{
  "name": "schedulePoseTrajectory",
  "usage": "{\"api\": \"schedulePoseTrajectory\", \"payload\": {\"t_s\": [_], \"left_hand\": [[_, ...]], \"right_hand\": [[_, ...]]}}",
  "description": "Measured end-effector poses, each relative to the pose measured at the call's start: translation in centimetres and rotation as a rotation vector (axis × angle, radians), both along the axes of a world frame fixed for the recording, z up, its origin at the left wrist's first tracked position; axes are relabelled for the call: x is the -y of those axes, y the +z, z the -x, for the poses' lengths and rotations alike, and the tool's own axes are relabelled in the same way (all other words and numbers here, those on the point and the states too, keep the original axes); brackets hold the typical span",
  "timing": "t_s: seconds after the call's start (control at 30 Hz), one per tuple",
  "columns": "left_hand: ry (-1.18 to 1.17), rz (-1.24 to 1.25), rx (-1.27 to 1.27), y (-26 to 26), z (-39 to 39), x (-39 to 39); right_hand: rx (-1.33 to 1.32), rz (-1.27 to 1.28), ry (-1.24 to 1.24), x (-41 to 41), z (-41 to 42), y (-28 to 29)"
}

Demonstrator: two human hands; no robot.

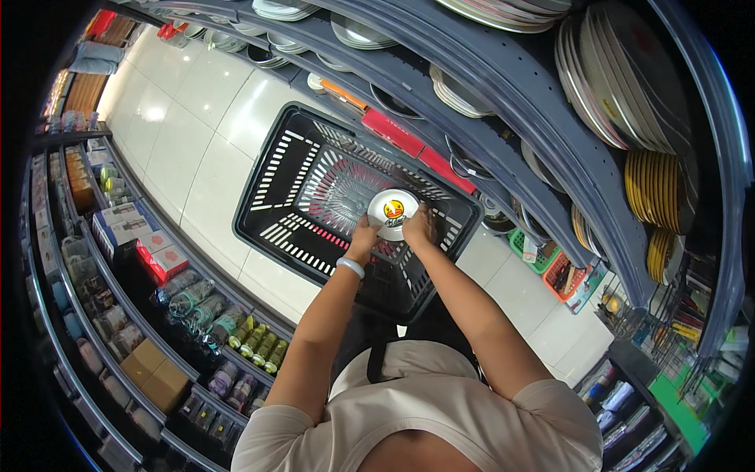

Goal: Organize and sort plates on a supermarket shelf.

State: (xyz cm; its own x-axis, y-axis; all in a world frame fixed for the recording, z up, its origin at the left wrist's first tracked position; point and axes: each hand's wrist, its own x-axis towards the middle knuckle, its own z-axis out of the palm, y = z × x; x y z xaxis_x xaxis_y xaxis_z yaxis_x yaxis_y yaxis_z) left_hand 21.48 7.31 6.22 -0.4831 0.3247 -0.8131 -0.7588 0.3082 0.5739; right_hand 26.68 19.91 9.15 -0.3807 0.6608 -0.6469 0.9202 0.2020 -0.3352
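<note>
Both of my hands grip a small round white plate (378,206) that carries a yellow cartoon duck face and some lettering. My left hand (363,238) has its lower left rim, and a pale bangle circles that wrist. At its right rim is my right hand (420,226). Below the plate lies the inside of a black plastic shopping basket (289,236) with slotted walls. Its slotted bottom shows beside the plate. Whether the plate touches the basket cannot be told.
Shelves (501,53) along the right hold stacked plates (613,76) and yellow-edged dishes (653,189). Red boxes (394,133) stand on the low shelf beside the basket. Left shelves carry boxed goods (162,255), wrapped bottles (197,301) and a cardboard box (154,374). Pale floor tiles (177,130) run between.
</note>
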Motion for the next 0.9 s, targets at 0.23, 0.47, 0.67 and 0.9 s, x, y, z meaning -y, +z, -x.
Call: {"api": "schedulePoseTrajectory", "payload": {"t_s": [0.23,0.47,0.67,0.9], "left_hand": [[-0.160,-0.080,-0.317,10.1,0.2,1.6],[-0.287,-0.319,-0.379,23.3,-3.8,-3.0],[-0.487,-0.669,-0.367,30.8,-10.9,-15.4],[-0.609,-0.848,-0.673,34.8,-16.7,-30.2]], "right_hand": [[-0.387,0.047,0.078,-1.9,-4.6,9.6],[-0.790,-0.038,-0.101,-5.2,-12.8,21.5],[-0.886,-0.577,-0.201,-13.7,-22.4,29.8],[-0.844,-0.841,-0.362,-25.4,-29.4,33.6]]}}
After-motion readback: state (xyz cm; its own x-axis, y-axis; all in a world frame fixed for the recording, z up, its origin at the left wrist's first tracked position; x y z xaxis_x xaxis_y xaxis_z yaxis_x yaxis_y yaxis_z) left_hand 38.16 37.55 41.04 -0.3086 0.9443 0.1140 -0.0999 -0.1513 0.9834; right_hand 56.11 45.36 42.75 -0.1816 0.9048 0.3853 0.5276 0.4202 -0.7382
